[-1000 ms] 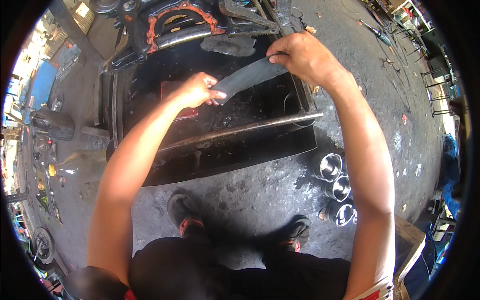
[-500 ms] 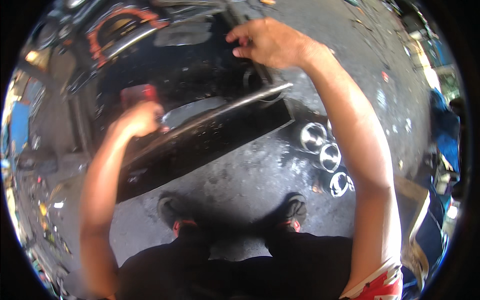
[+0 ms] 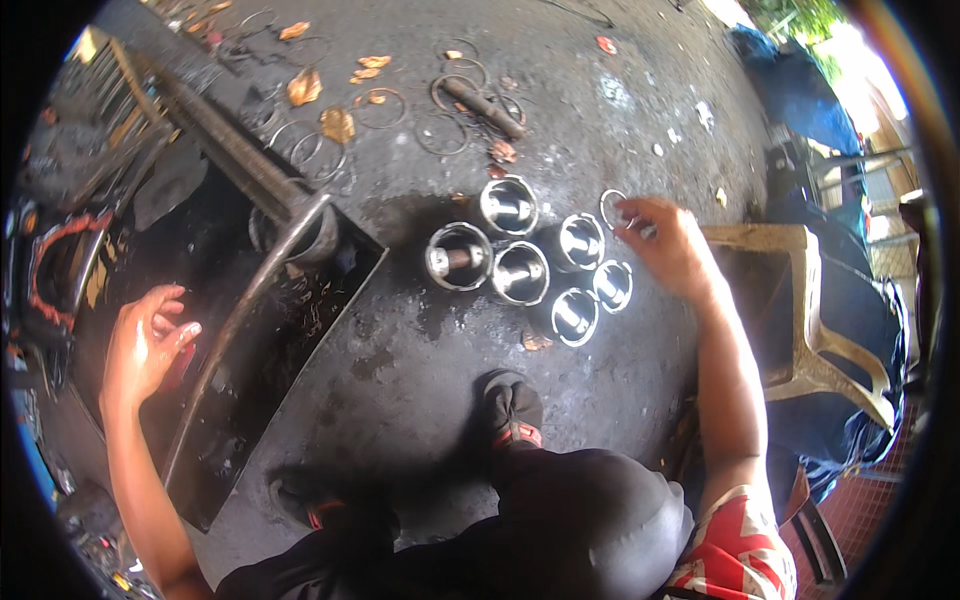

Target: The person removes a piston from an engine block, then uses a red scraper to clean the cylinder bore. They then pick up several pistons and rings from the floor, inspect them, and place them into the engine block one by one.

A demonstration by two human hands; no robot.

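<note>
My left hand point(image 3: 143, 350) hovers over a black metal tray point(image 3: 375, 255) that holds dark liquid. Its fingers are apart and loosely bent, with nothing in them. Below them a small red thing point(image 3: 180, 368) shows in the tray, too blurred to name. On the right, my right hand point(image 3: 668, 245) has its fingertips closed on a thin metal ring point(image 3: 605, 205), beside a group of pistons. Several pistons point(image 3: 458, 257) stand on the floor with their hollow ends up. A round metal part point(image 3: 318, 243) sits inside the tray, partly hidden by a long metal bar point(image 3: 240, 310) lying across it.
Thin rings point(image 3: 440, 133), a short rusty rod point(image 3: 483, 108) and dry leaves point(image 3: 304, 87) lie on the far floor. A pale plastic chair point(image 3: 805, 320) stands at the right by blue sheeting point(image 3: 810, 95). An orange-edged part point(image 3: 45, 265) is at the far left.
The view has swung right toward the pistons. My right hand went from above the tray to beside them. My left hand has come away from the red thing and opened.
</note>
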